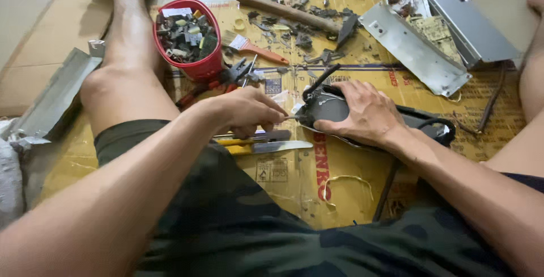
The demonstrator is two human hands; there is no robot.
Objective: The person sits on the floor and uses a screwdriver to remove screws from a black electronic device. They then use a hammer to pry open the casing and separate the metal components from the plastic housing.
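A black plastic device casing [331, 107] is being pinned flat by the right hand [365, 113], while a thin metal tool [289, 118] is being gripped in the left hand [246, 111]; prying at its left edge seems underway, steady leverage needed.

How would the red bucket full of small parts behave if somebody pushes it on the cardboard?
The red bucket is packed to the rim with small metal and electronic scraps, so it is probably heavy for its size. It looks narrower at the base, so a high push might tip it. On the cardboard it would likely drag rather than glide.
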